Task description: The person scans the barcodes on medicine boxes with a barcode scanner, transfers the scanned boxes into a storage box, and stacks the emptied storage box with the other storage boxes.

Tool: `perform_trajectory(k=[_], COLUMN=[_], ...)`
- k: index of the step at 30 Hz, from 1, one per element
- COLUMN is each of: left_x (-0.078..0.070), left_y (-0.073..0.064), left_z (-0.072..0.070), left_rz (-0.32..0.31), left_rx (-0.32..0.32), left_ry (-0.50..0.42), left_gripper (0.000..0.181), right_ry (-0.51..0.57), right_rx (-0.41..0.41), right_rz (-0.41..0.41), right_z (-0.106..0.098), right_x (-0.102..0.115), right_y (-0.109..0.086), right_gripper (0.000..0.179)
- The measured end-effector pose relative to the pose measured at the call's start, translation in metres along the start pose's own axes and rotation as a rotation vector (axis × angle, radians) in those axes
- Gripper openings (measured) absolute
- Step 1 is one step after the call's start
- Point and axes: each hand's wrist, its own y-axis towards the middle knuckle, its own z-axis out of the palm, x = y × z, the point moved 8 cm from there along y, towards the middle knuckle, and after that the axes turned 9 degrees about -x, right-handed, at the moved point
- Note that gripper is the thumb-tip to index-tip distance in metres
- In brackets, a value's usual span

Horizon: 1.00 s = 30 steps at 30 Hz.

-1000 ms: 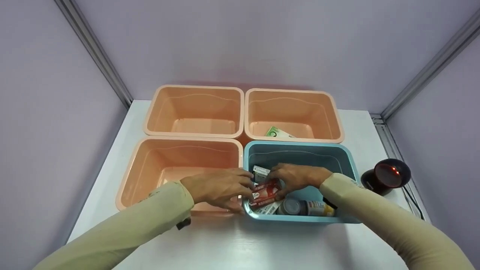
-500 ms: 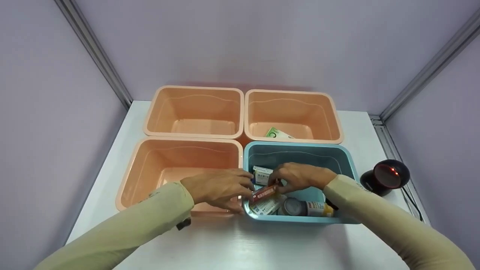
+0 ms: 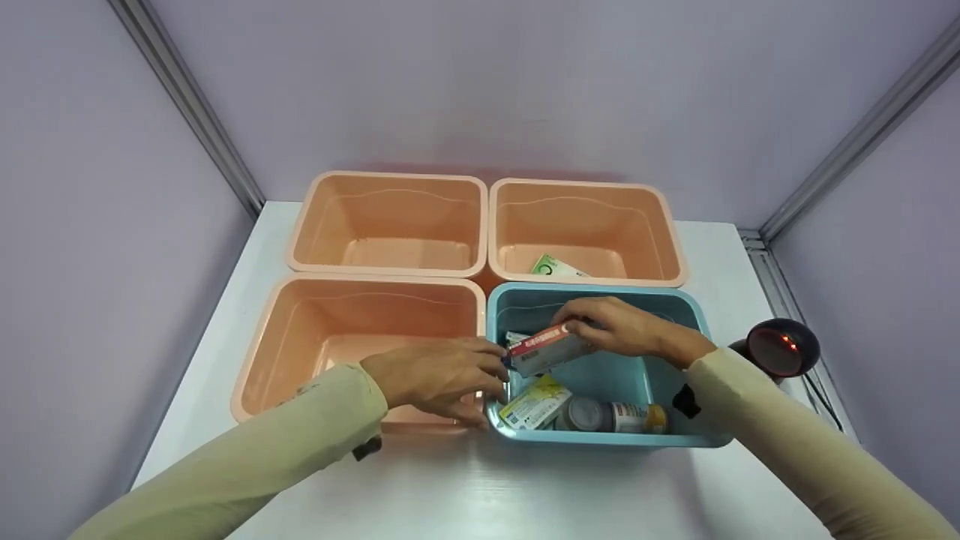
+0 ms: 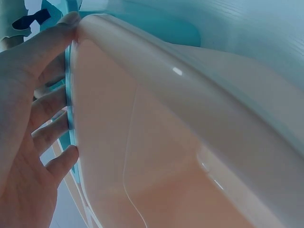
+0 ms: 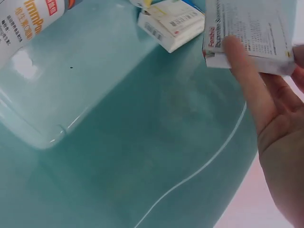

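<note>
The red-and-white carton [image 3: 546, 355] is rising, the right hand [image 3: 619, 327] pinching it and uncovering the yellow-and-white carton [image 3: 535, 405], the left hand [image 3: 444, 379] resting spread

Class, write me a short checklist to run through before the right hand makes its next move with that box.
1. Right hand grips the red-and-white box: ok.
2. Box fully above the rim of the blue bin: cannot tell.
3. Left hand clear of the near-left orange bin: not ok, it touches the rim.
4. Scanner showing a red light: ok.
5. Blue bin unloaded: not ok, a bottle and a yellow-and-white box lie inside.
</note>
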Motion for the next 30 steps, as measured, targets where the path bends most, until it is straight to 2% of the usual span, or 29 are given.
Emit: perform_trajectory(k=[5,14,17,20,25,28,30], left_x=[0.001,0.001,0.002,0.003,0.005,0.005,0.005], left_y=[0.0,-0.002,-0.002,-0.002,-0.003,-0.003,-0.002], left_z=[0.001,0.001,0.001,0.001,0.001,0.001,0.001], left_rz=[-0.015,-0.031,-0.034,-0.037,-0.047,-0.05,-0.051], left_rx=[0.011,0.017,0.021,0.024,0.028,0.02,0.015], left_ry=[0.009,-0.007,-0.011,-0.017,-0.042,-0.052,-0.059], left_gripper=[0.047,0.047,0.047,0.046,0.046,0.046,0.046], right_ry=[0.055,-0.06,-0.107,-0.128,-0.073,-0.017,0.039], right_rx=[-0.063,-0.102,-0.151,-0.194,-0.201,-0.197,-0.211], right_rz=[0.046,0.062,0.055,0.044,0.033,0.077,0.121], right_z=[-0.01,-0.01,-0.015,-0.022,-0.024,-0.022,-0.023], right_x=[-0.005,-0.01,-0.006,-0.002,0.0,-0.005,-0.009], right_y=[-0.005,-0.011,-0.013,-0.014,-0.015,-0.016,-0.017], right_gripper=[0.026,0.034,0.029,0.031,0.05,0.065,0.069])
